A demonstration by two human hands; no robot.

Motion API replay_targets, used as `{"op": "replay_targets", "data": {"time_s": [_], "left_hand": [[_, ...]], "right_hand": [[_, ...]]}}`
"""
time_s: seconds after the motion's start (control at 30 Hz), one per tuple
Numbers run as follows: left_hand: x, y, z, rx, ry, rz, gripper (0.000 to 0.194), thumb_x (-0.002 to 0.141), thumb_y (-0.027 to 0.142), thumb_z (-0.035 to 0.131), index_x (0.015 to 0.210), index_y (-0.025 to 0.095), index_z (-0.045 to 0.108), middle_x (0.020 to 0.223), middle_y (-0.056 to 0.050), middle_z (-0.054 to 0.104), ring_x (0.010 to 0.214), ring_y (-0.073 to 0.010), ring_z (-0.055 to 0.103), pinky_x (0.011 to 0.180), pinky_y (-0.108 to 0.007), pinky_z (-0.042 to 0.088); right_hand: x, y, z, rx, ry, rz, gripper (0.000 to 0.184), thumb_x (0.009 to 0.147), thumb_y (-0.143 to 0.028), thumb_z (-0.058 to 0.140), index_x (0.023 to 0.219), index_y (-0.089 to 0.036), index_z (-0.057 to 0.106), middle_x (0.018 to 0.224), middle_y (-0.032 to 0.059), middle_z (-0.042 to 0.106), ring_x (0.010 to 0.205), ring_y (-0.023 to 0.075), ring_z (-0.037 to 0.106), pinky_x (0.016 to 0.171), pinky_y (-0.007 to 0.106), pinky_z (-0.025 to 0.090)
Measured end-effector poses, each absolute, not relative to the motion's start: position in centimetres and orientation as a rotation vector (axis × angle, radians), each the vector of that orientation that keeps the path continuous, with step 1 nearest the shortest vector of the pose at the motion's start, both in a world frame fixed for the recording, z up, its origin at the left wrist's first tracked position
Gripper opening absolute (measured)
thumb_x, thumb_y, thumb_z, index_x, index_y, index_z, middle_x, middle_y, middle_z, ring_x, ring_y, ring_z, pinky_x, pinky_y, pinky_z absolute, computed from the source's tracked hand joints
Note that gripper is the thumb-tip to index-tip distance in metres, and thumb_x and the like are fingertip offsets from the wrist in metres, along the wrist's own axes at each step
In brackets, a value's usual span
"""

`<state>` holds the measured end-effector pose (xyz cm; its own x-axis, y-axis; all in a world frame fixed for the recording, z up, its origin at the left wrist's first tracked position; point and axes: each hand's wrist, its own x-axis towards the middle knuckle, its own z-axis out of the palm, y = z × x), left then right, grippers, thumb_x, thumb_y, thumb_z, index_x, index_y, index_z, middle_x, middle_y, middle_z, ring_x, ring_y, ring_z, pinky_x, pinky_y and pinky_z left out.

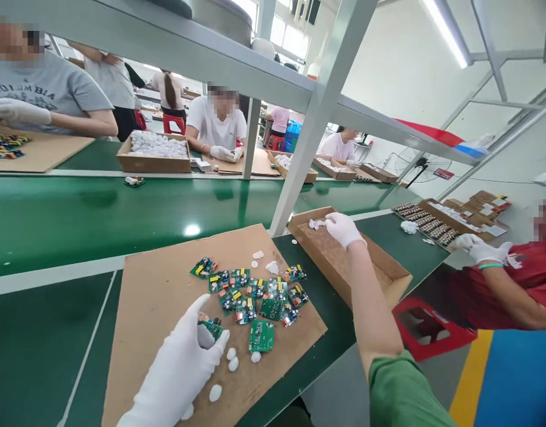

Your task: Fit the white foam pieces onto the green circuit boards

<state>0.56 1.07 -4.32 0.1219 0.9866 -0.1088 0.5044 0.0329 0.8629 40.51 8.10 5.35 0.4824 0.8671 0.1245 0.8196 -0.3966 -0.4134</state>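
Observation:
My left hand, in a white glove, grips a green circuit board between thumb and fingers, above the cardboard sheet. Just beyond it lie several loose circuit boards with yellow, blue and orange parts; two show their plain green undersides. Small white lumps are scattered near the hand. My right hand, also gloved, reaches into the far end of a shallow cardboard tray. Its fingers are bent together beside crumpled white pieces; what they hold, if anything, is hidden.
A slanting grey post stands just behind the tray and joins an overhead shelf beam. Past the sheet runs a green conveyor belt with one board on it. Co-workers sit across it. On the right sits a person in red, near a red stool.

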Motion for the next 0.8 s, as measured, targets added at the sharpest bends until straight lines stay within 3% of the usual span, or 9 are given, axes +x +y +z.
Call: {"op": "replay_targets", "data": {"time_s": [0.07, 0.3, 0.5, 0.8], "left_hand": [[0.7, 0.9, -4.3, 1.613, 1.524, 0.752, 0.080, 0.075, 0.057, 0.059, 0.142, 0.020, 0.036, 0.065, 0.004, 0.058, 0.055, -0.0254, 0.061, 0.058, -0.038, 0.048], [0.7, 1.4, -4.5, 1.631, 1.439, 0.910, 0.051, 0.073, 0.056, 0.061, 0.110, 0.025, 0.047, 0.061, 0.006, 0.051, 0.054, -0.0220, 0.058, 0.058, -0.033, 0.045], [0.9, 1.3, -4.9, 1.581, 1.417, 0.980, 0.052, 0.079, 0.057, 0.053, 0.118, 0.022, 0.048, 0.062, 0.006, 0.048, 0.059, -0.0232, 0.056, 0.063, -0.035, 0.043], [0.3, 2.0, -4.6, 1.525, 1.381, 0.966, 0.067, 0.077, 0.054, 0.057, 0.130, 0.015, 0.050, 0.068, 0.002, 0.054, 0.068, -0.0245, 0.058, 0.071, -0.037, 0.046]], "right_hand": [[42.7, 10.6, 5.2, -2.457, -1.382, 0.173, 0.024, 0.105, -0.033, 0.064, 0.119, -0.013, 0.063, 0.122, 0.0105, 0.060, 0.109, 0.0264, 0.061, 0.097, 0.046, 0.053], [44.2, 14.8, 0.3, -2.625, -1.575, 0.129, 0.031, 0.104, -0.034, 0.065, 0.127, -0.014, 0.059, 0.127, 0.0113, 0.056, 0.111, 0.0274, 0.060, 0.095, 0.047, 0.054], [44.6, 15.7, -1.2, -2.689, -1.736, -0.065, 0.030, 0.104, -0.034, 0.066, 0.125, -0.014, 0.060, 0.126, 0.0114, 0.056, 0.111, 0.0279, 0.059, 0.096, 0.047, 0.053], [45.0, 17.6, -2.8, -2.706, -1.947, -0.183, 0.028, 0.104, -0.032, 0.065, 0.124, -0.014, 0.060, 0.122, 0.0101, 0.058, 0.106, 0.0258, 0.061, 0.093, 0.044, 0.055]]}}
